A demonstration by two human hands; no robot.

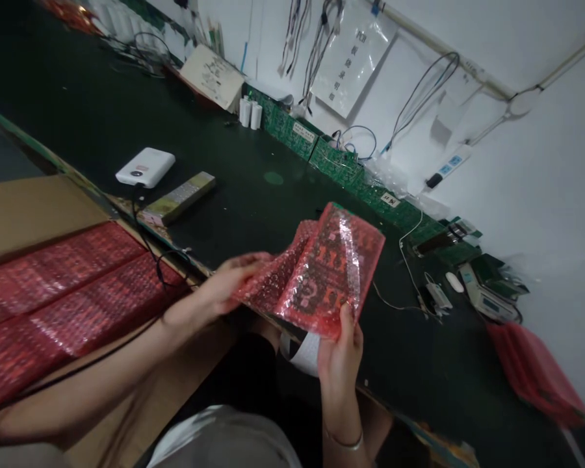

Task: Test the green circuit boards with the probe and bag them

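My right hand pinches the lower edge of a red bubble-wrap bag that holds a circuit board, thumb on top. My left hand grips the loose, crumpled left end of the same bag. The bag is held over the front edge of the dark bench. A white paper shows just under it.
A cardboard box at my left holds rows of red bubble-wrapped boards. On the bench lie a white power bank, a flat bar-shaped item, green circuit boards along the wall, cables and more red bags at right.
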